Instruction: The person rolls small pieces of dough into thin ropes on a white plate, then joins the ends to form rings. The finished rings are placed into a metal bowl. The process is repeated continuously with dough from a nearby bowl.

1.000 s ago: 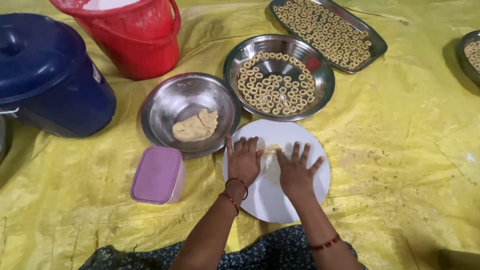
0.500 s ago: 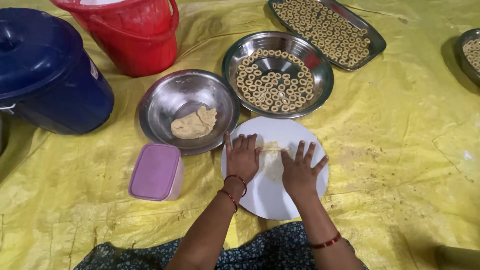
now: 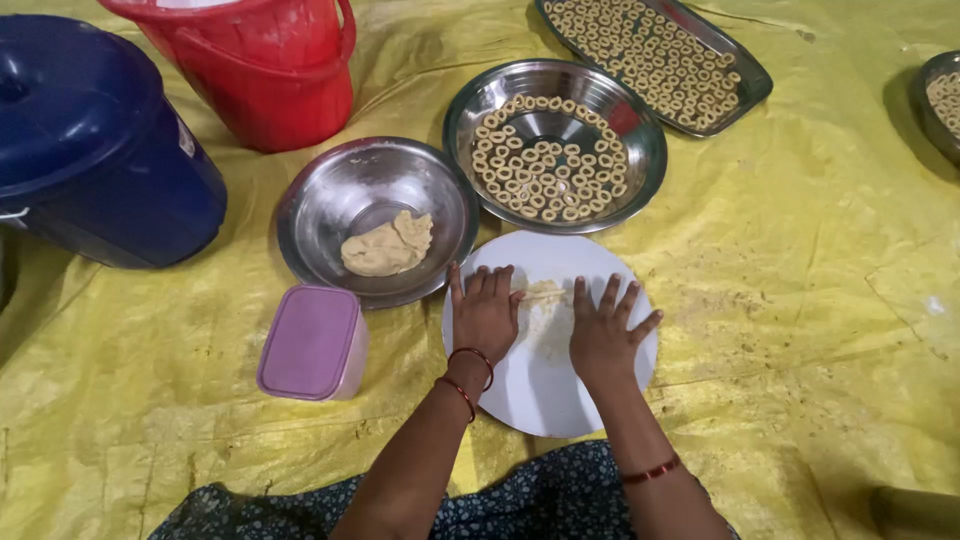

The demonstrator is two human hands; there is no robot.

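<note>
- The left hand (image 3: pixel 487 315) lies palm down, fingers spread and flat, on the white plate (image 3: pixel 530 400) just below the centre of the frame; it grips nothing and presses on the left end of a thin strand of pale dough (image 3: pixel 545 294).
- The right hand (image 3: pixel 603 340) lies flat beside it, fingers fanned wide, also closed on nothing; its fingertips sit just below and right of the strand.
- The strand shows only between the two hands, near the plate's upper part, with a floury smear under it.
- To roll it well, I judge both palms should press lightly and evenly, working outward from the middle, so the strand thins without breaking or flattening.
- Keeping the strand on the smeared patch, away from the plate's rim, should stop it sliding off.
- Just up and left stands a steel bowl (image 3: pixel 330 200) with a lump of dough (image 3: pixel 387 246); more can be pinched from there.
- Above the plate a second steel bowl (image 3: pixel 640 130) holds small dough rings (image 3: pixel 545 160); a steel tray (image 3: pixel 745 80) at upper right holds more.
- A lilac lidded box (image 3: pixel 312 342) sits left of the plate; a red bucket (image 3: pixel 265 70) and blue drum (image 3: pixel 95 140) fill the upper left, all on a yellow sheet (image 3: pixel 820 300).
</note>
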